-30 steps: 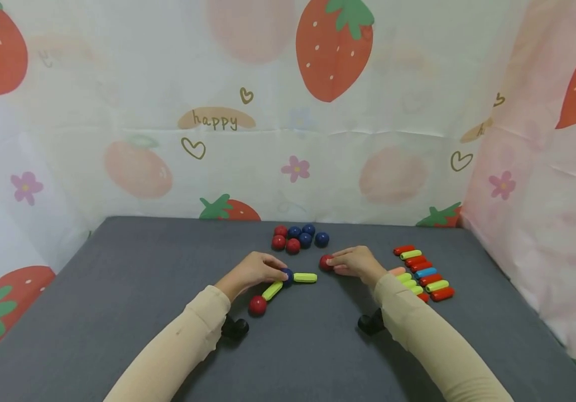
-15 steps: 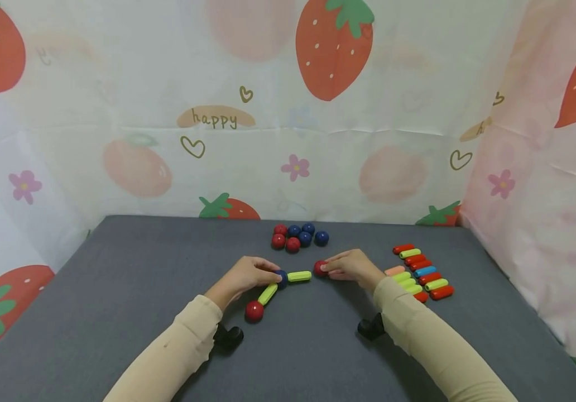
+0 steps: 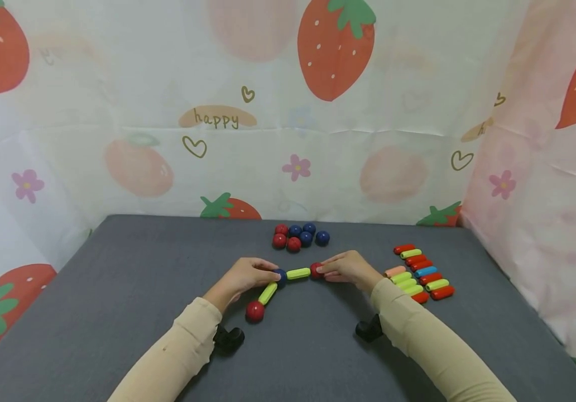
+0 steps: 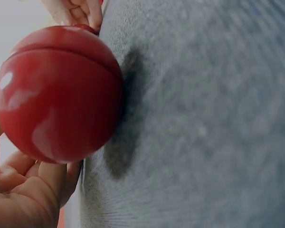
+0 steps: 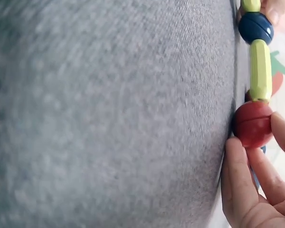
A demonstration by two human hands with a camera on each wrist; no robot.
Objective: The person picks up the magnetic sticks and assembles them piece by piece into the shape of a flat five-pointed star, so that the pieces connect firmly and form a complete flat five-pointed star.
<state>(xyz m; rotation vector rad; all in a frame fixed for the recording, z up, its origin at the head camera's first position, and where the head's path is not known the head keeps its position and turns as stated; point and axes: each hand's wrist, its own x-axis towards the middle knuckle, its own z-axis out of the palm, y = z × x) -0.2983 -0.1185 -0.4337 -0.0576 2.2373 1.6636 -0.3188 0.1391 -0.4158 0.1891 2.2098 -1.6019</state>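
Note:
My left hand (image 3: 249, 278) pinches a blue ball (image 3: 281, 277), which joins two yellow-green rods. One rod (image 3: 268, 293) runs toward me to a red ball (image 3: 255, 311); that ball fills much of the left wrist view. The second rod (image 3: 298, 273) points right and meets another red ball (image 3: 316, 271). This red ball is pinched by the fingertips of my right hand (image 3: 350, 269). In the right wrist view the rod (image 5: 260, 70) touches the pinched red ball (image 5: 253, 124) at one end and the blue ball (image 5: 256, 28) at the other.
Loose red balls (image 3: 279, 240) and blue balls (image 3: 322, 238) cluster near the table's far edge. Beside my right forearm lie rows of short rods: red (image 3: 442, 292), blue (image 3: 426, 272), yellow-green (image 3: 437, 285) and orange (image 3: 395, 271). A printed curtain (image 3: 318, 123) hangs behind the grey table (image 3: 117, 290).
My right hand has moved left with its red ball, closing the gap to the rod's end. My left hand and the joined pieces have shifted slightly left and toward me.

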